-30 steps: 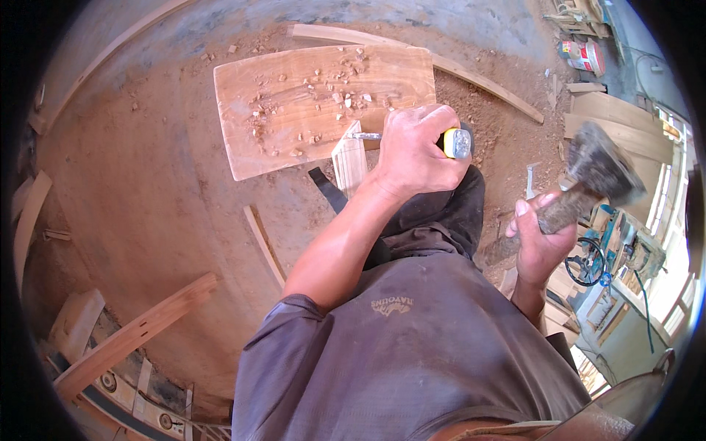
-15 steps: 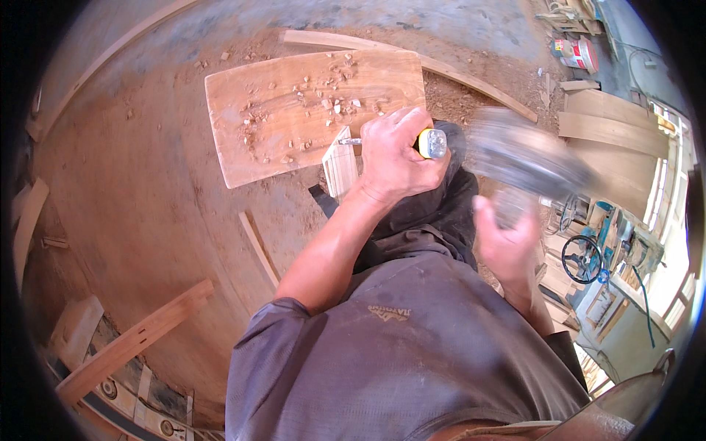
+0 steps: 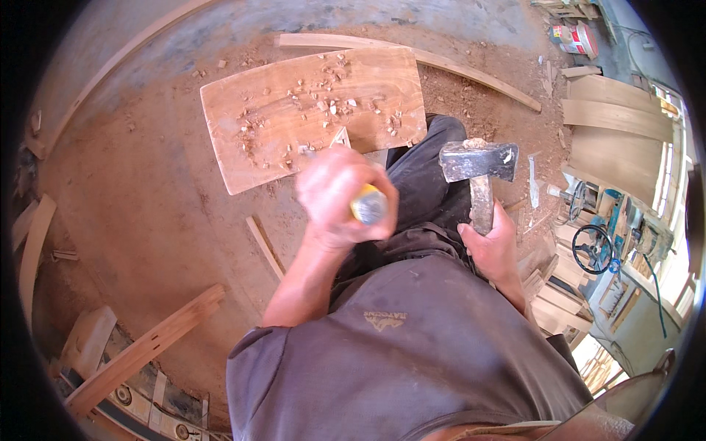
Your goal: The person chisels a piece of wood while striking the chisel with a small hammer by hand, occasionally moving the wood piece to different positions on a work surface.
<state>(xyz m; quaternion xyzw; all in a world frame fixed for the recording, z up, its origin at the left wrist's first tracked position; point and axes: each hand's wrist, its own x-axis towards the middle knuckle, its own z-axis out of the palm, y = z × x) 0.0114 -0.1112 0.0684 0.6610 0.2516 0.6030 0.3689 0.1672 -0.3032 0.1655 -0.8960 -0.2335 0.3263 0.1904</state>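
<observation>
My left hand point(image 3: 334, 192), a little blurred, is closed round a chisel's yellow handle point(image 3: 369, 206), its metal-capped end facing up at me. The hand hides the chisel's blade. Just past my knuckles, the tip of a pale wooden piece point(image 3: 340, 137) shows at the near edge of a broad wooden board point(image 3: 229, 160); the rest of that piece is covered. On the right, over my leg, my right hand point(image 3: 494, 246) grips a hatchet point(image 3: 482, 163) low on its short wooden handle. The dark, worn head is raised, apart from the chisel.
Wood chips point(image 3: 322, 106) lie scattered across the board. Behind it a long timber strip point(image 3: 471, 71) rests on the dusty floor. A thick beam point(image 3: 147, 345) slants at the lower left. Machinery with a black handwheel point(image 3: 592, 248) and stacked planks point(image 3: 555, 312) stand at the right, a bucket point(image 3: 577, 40) beyond.
My left hand has pulled the chisel back toward me, away from the pale piece. The hatchet, a blur before, now shows sharply, with my right hand slightly lower and further left.
</observation>
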